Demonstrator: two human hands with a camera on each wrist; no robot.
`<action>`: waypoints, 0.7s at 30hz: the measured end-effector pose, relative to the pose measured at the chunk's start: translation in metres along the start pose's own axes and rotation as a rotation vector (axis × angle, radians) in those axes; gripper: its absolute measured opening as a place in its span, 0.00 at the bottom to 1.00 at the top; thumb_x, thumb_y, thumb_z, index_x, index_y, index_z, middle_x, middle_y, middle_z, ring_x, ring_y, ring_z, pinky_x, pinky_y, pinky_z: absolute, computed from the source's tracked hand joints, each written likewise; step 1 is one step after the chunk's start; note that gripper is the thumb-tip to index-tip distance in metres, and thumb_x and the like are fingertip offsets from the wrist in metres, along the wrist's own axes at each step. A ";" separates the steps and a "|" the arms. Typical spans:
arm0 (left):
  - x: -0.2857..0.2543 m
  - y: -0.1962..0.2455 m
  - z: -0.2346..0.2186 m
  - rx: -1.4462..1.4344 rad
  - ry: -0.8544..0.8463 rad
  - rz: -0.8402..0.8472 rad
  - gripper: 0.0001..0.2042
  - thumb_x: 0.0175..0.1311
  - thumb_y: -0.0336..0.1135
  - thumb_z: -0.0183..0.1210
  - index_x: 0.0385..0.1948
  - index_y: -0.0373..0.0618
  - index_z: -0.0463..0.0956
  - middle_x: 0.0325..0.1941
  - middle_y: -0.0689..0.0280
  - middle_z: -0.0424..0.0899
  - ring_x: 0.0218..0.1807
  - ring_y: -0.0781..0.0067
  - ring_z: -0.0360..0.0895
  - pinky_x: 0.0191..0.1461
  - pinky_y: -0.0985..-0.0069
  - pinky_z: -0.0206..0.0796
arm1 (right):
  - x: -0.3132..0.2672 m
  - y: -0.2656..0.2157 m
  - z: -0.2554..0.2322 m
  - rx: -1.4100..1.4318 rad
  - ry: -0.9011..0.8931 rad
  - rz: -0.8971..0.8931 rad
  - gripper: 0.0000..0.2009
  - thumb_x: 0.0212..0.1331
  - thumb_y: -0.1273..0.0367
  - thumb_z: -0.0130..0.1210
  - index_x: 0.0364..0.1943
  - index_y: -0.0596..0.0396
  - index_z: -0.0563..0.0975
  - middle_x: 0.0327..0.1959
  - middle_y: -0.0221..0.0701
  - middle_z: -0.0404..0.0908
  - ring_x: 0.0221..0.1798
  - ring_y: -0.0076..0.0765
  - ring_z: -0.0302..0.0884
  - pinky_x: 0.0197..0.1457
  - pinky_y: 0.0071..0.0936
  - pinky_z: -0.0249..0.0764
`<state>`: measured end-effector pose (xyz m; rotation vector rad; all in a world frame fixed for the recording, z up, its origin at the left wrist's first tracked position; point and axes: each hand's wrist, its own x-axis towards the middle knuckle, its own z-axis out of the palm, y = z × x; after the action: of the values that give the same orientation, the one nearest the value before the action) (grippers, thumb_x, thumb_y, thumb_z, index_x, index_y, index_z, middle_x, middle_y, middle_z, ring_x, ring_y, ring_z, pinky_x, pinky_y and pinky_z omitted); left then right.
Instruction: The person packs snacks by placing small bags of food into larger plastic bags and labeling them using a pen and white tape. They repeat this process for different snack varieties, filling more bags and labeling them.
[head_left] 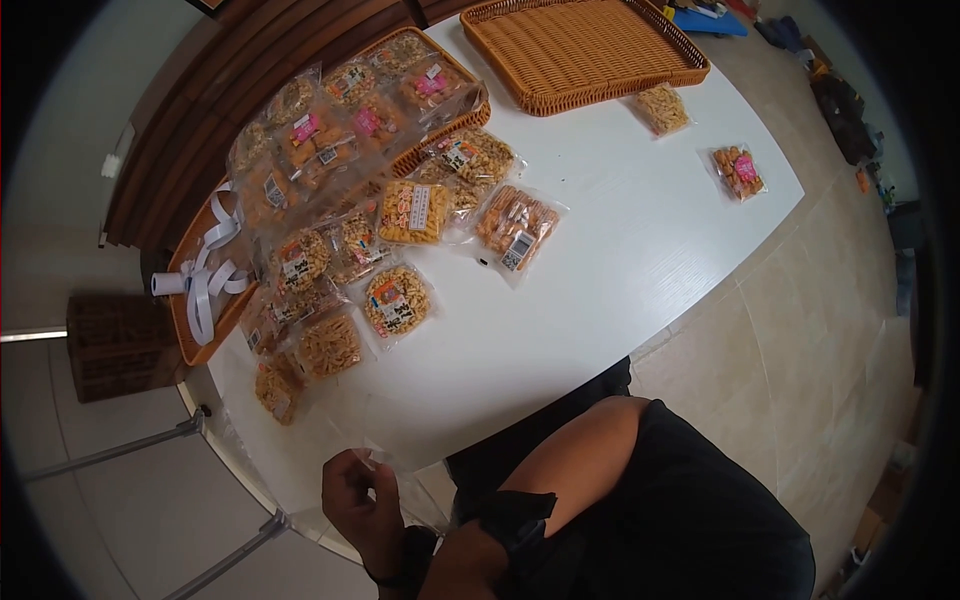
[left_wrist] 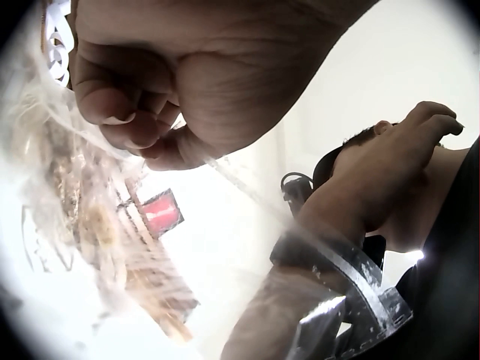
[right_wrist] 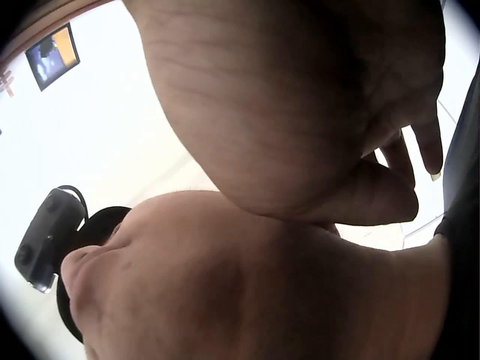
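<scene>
You can read no words with certainty, the print being too small or blurred. In the head view, you find a white label (head_left: 420, 207) bearing dark characters on the yellow packet (head_left: 398, 222), a black-and-white code (head_left: 519, 250) on the brown packet (head_left: 522, 216), and dark characters on the round packet (head_left: 398, 303). On the rightmost packet (head_left: 733, 183), you see a pink label (head_left: 745, 167), its lettering likewise illegible.

Your head view shows soft, moderate light, a pale sheen on the table (head_left: 640, 225), bent lines and blackened corners. In your left wrist view, packets (left_wrist: 112, 225) blur into white glare and film (left_wrist: 360, 277) glints. Bright backgrounds leave your left hand (left_wrist: 195, 82) and right hand (right_wrist: 300, 120) in shadow.
</scene>
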<state>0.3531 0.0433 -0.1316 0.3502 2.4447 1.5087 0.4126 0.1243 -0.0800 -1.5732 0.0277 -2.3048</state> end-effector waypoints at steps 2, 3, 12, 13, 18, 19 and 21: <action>-0.001 0.000 -0.001 -0.010 -0.003 -0.001 0.13 0.58 0.20 0.61 0.44 0.37 0.73 0.28 0.70 0.73 0.29 0.85 0.70 0.37 0.85 0.65 | 0.001 0.001 0.000 -0.006 0.002 0.007 0.12 0.67 0.72 0.55 0.50 0.63 0.76 0.47 0.40 0.80 0.52 0.37 0.77 0.53 0.33 0.74; 0.000 -0.001 -0.001 -0.015 -0.003 0.000 0.12 0.59 0.20 0.61 0.44 0.37 0.72 0.28 0.70 0.72 0.29 0.85 0.70 0.37 0.85 0.64 | 0.002 0.001 0.000 -0.011 0.004 0.012 0.12 0.66 0.72 0.55 0.50 0.63 0.76 0.47 0.40 0.80 0.52 0.37 0.77 0.53 0.33 0.74; 0.001 0.002 -0.004 -0.035 0.023 -0.018 0.12 0.61 0.22 0.59 0.46 0.37 0.71 0.28 0.70 0.72 0.27 0.86 0.68 0.32 0.85 0.61 | -0.002 -0.004 -0.001 -0.073 0.034 0.083 0.10 0.64 0.74 0.54 0.48 0.62 0.76 0.45 0.40 0.80 0.50 0.39 0.78 0.51 0.33 0.74; 0.001 0.002 -0.005 -0.048 0.026 -0.019 0.12 0.61 0.21 0.59 0.46 0.37 0.71 0.28 0.70 0.72 0.27 0.86 0.68 0.32 0.85 0.61 | -0.005 -0.008 -0.003 -0.103 0.048 0.098 0.10 0.64 0.74 0.54 0.48 0.62 0.76 0.44 0.40 0.80 0.50 0.39 0.78 0.51 0.34 0.74; -0.003 -0.005 -0.010 -0.084 0.031 -0.058 0.14 0.59 0.20 0.60 0.46 0.37 0.71 0.28 0.71 0.73 0.27 0.87 0.67 0.32 0.85 0.60 | -0.033 -0.058 -0.007 -0.430 0.213 0.207 0.09 0.63 0.76 0.54 0.47 0.62 0.76 0.43 0.40 0.80 0.49 0.40 0.79 0.50 0.34 0.74; -0.005 -0.008 -0.012 -0.068 0.016 -0.052 0.14 0.59 0.19 0.60 0.46 0.37 0.71 0.27 0.71 0.73 0.27 0.87 0.67 0.32 0.86 0.60 | -0.043 -0.075 -0.005 -0.534 0.274 0.240 0.09 0.63 0.76 0.54 0.46 0.61 0.76 0.43 0.40 0.80 0.49 0.41 0.79 0.50 0.34 0.74; -0.006 -0.009 -0.013 -0.063 -0.008 -0.053 0.15 0.58 0.19 0.61 0.46 0.37 0.71 0.27 0.72 0.72 0.27 0.87 0.67 0.32 0.86 0.60 | -0.067 -0.112 -0.001 -0.821 0.454 0.233 0.10 0.61 0.78 0.55 0.46 0.60 0.76 0.44 0.37 0.81 0.50 0.37 0.79 0.52 0.32 0.74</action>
<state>0.3538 0.0271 -0.1334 0.2765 2.3741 1.5552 0.4024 0.2491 -0.1173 -1.1813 1.3300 -2.5303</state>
